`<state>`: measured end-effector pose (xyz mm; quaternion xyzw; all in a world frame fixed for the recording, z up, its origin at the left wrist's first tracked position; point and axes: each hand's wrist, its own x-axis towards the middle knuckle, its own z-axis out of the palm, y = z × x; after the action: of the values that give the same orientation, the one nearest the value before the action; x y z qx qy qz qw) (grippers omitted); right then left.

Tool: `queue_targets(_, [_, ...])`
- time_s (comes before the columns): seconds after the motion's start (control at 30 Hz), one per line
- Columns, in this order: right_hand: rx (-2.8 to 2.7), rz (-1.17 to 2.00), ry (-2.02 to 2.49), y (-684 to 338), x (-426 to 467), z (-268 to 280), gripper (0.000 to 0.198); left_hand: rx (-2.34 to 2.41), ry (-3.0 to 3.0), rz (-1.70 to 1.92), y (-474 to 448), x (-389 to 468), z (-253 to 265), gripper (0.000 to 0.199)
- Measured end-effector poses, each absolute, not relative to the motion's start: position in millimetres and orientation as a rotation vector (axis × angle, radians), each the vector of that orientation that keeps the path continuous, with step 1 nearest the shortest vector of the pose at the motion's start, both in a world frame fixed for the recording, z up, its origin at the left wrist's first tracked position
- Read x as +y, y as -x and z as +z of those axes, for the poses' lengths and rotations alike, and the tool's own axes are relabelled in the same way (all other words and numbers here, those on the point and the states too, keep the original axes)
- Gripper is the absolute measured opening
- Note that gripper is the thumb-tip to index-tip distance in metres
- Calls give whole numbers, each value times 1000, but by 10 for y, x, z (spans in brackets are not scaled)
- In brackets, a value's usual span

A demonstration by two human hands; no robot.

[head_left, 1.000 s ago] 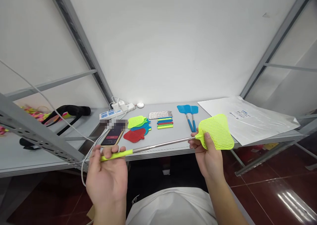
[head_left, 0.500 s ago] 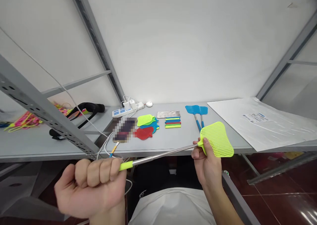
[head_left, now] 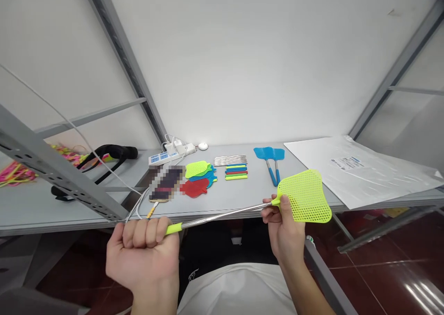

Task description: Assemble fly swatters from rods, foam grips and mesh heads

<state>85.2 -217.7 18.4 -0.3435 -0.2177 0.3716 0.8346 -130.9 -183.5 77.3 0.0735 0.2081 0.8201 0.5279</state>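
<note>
Left hand clenches, right hand pinches, a perforated yellow swatter with silvery shaft.

Swatter head, 4 o'clock: plastic, perf., semi-matt. Its shaft, 6 o'clock: smooth shiny metal. Rods, dial ctr.: polished metal. Pkg., 3 o'clock: plastic film, glossy, wrinkled. Shirt, 6 o'clock: matt cloth.

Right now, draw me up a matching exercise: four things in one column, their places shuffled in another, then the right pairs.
1. Left hand
2. Right hand
3. Blue swatters
4. Metal rods

A. Just behind the coloured sticks
B. At the yellow-green mesh head
C. Beside the white package
D. Around the yellow-green handle

Pairs: 1-D, 2-B, 3-C, 4-A
</note>
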Motion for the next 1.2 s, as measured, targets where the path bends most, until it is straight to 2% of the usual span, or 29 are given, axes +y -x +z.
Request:
queue_targets(0.23, [-494, 710, 728, -947, -2077, 150, 21, 488, -81, 1905, 1198, -1703, 612, 33])
queue_targets(0.47, [-244, 832, 586, -1442, -1957, 129, 25, 784, -517, 1670, 672, -1629, 147, 39])
queue_targets(0.67, [-240, 764, 394, -1669, -2180, 372, 27, 1035, -1616, 774, 614, -1698, 29, 32])
queue_targets(0.8, [-275, 836, 357, -1588, -2274, 493, 30, 891, -1915, 414, 530, -1885, 118, 35])
queue_targets(1.0, [-288, 865, 373, -1523, -2247, 586, 35, 795, -1922, 297, 392, -2019, 69, 45])
queue_targets(1.2, [-414, 986, 357, -1411, -2251, 642, 36, 478, -1373, 233, 377, -2042, -131, 49])
